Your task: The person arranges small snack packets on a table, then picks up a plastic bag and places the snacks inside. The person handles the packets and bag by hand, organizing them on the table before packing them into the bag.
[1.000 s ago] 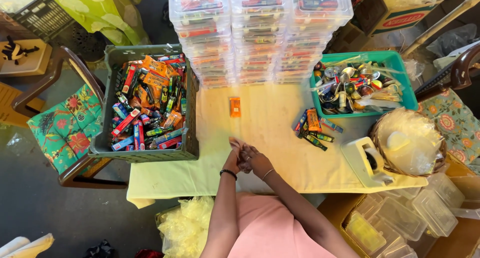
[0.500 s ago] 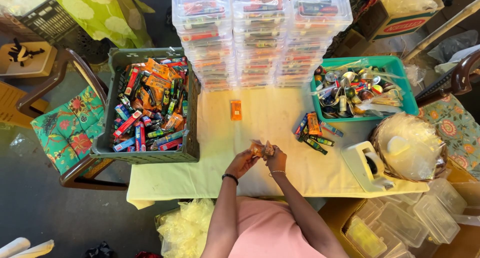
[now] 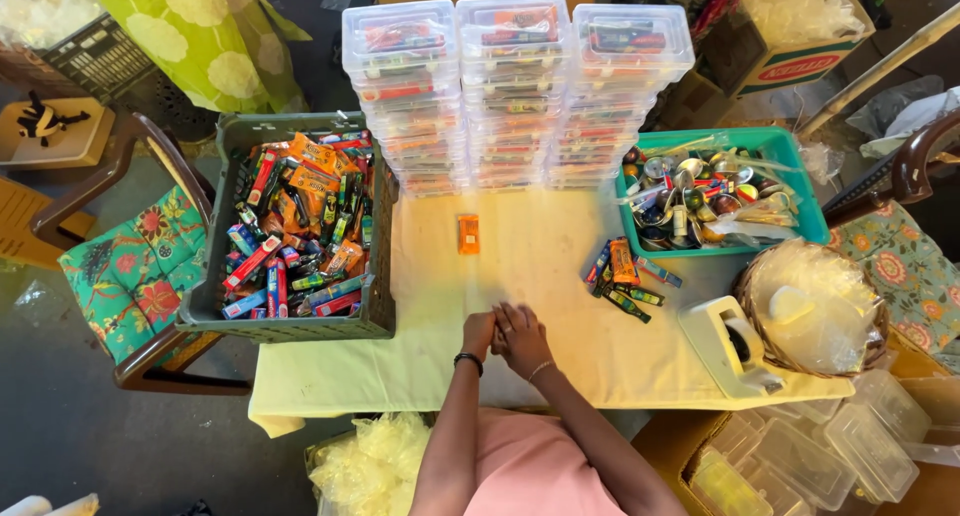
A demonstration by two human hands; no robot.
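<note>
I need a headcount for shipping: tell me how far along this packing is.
Done: three tall stacks of filled clear boxes stand at the back. In hand: both hands, left hand and right hand, meet over the tablecloth; what they hold is hidden. Left: a full grey crate, a small pile of packets, one orange packet.

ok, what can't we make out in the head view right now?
- Anything between the left hand and right hand: pressed together, fingers hide it.
- Lower layers of the grey crate: covered by the top packets.
- Contents of the stacked clear boxes: too small.
- Basket contents: under clear bags.
- Empty clear tubs: cut by the frame edge.
</note>
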